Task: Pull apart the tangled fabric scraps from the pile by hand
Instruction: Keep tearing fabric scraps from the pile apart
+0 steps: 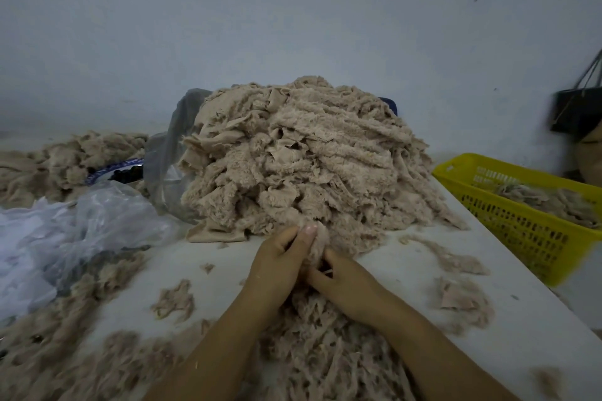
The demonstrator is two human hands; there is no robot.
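Fabric scraps [325, 355], teased loose, are heaped at 6 o'clock, nearest the viewer. Just beyond, one tangled tuft [315, 242] is gripped by the left hand [280, 259] and pinched by the right hand [347, 283] at the foot of the pile [299, 159] at 12 o'clock. If tugged while snagged, the slope could be dragged down, and fluff scattered toward the yellow basket [521, 228] at 3 o'clock.

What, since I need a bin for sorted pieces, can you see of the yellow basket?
The yellow basket is a rectangular tray-like bin of what looks like plastic, its walls pierced with rows of small slots. It sits upright at the right, beside the white table's edge, its far end cut off by the frame. Beige fabric scraps lie inside, partly filling it.
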